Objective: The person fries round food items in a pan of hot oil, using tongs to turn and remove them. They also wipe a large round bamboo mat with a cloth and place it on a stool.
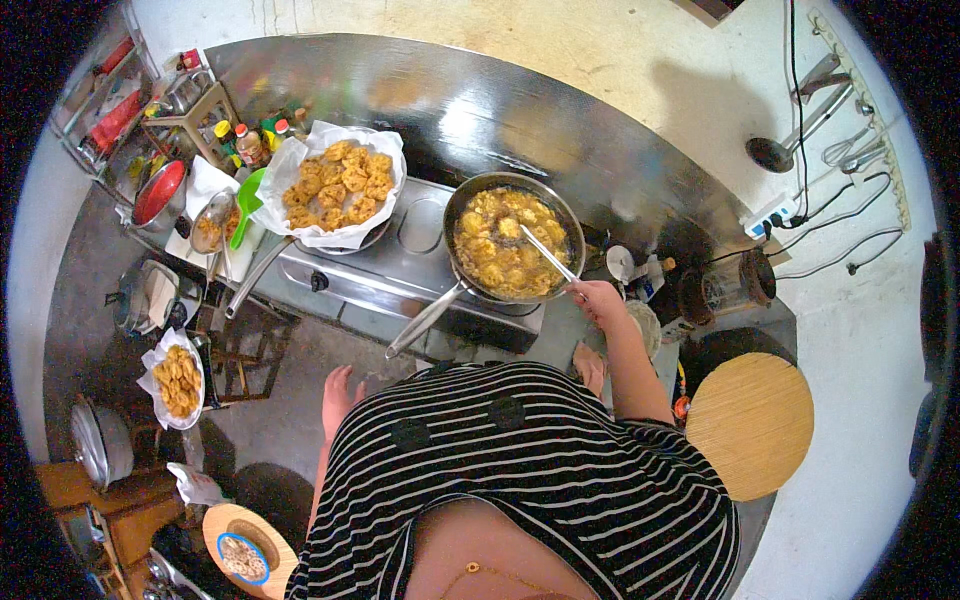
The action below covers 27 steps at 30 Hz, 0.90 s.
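Note:
My right hand is closed around a long, slim metal utensil, perhaps tongs. Its tip dips into a frying pan where battered pieces fry in bubbling oil. This pan stands on the right side of a steel gas stove, its handle pointing toward me. Down by my left side, my left hand hangs empty with its fingers apart, touching nothing. On the stove's left side, a second pan with a long handle sits under white paper heaped with golden fried pieces.
Left of the stove lie a green spatula, a strainer and a red-lined pot, with sauce bottles behind. A paper-lined dish of fried strips stands lower left. A round wooden board is at my right.

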{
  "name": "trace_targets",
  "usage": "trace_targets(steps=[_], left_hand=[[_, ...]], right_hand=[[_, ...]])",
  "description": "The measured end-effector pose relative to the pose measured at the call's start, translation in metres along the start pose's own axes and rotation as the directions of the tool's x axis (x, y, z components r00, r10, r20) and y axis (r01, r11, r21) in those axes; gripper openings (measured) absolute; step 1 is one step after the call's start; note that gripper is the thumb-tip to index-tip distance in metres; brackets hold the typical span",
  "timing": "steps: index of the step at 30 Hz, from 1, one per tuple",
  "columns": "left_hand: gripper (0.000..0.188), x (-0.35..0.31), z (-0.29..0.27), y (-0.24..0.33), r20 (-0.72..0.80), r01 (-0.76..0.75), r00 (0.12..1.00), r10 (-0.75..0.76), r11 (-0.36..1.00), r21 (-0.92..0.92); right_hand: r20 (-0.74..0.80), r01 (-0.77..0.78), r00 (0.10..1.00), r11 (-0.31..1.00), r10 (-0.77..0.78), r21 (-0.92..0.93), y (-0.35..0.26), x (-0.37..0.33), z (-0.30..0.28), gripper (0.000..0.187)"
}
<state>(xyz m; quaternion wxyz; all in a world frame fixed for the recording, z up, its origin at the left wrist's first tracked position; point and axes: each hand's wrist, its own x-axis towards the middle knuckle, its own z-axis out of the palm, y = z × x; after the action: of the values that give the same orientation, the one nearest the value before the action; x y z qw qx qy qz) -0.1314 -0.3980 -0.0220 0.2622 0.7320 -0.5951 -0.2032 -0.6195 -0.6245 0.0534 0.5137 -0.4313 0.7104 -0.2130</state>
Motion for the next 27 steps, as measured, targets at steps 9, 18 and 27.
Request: trace_targets(steps=[9, 18, 27], left_hand=[[0.041, 0.003, 0.005, 0.005, -0.001, -0.051, 0.999, 0.051, 0.999, 0.011], [0.043, 0.001, 0.018, -0.004, -0.004, -0.040, 0.999, 0.040, 0.999, -0.024], [0.042, 0.012, 0.014, 0.013, 0.055, -0.049, 0.997, 0.050, 0.999, -0.018]], right_hand=[[-0.244, 0.159, 0.874, 0.723, -0.420, -0.673, -0.030, -0.042, 0.040, 0.045], [-0.099, 0.173, 0.923, 0.631, -0.372, -0.756, -0.034, -0.108, 0.002, 0.045], [-0.226, 0.121, 0.895, 0.695, -0.386, -0.708, -0.030, -0.091, 0.035, 0.048]])
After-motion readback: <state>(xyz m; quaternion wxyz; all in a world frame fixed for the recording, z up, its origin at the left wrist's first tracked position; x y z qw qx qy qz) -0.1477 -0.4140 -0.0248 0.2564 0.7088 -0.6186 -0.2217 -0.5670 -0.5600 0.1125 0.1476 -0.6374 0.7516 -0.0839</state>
